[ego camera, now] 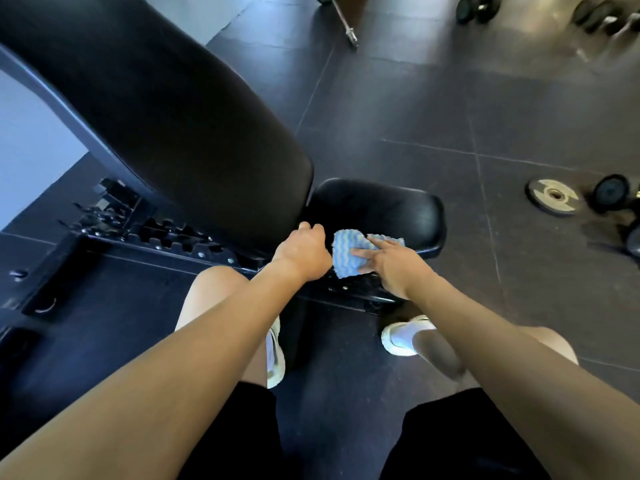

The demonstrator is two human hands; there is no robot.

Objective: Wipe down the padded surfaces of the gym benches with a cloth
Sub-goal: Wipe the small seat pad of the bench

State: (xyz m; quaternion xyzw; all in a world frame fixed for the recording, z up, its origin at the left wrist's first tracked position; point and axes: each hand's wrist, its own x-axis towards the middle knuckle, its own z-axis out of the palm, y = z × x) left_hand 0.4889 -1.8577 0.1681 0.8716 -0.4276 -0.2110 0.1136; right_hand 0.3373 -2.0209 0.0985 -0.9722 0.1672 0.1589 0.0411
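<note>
A black adjustable gym bench stands in front of me, with its long padded backrest [166,109] raised at an angle and a small padded seat [384,209] below it. A blue and white striped cloth [346,252] lies on the near edge of the seat. My right hand [391,261] presses the cloth with straight, spread fingers. Beside it, my left hand [304,252] is curled at the lower end of the backrest next to the cloth; what its fingers hold is hidden.
The bench's black metal frame [145,233] with its notched adjuster runs left along the dark rubber floor. A weight plate [552,195] and dumbbells [611,190] lie at the right, a barbell end [346,26] at the top. My white shoes [401,336] stand below the seat.
</note>
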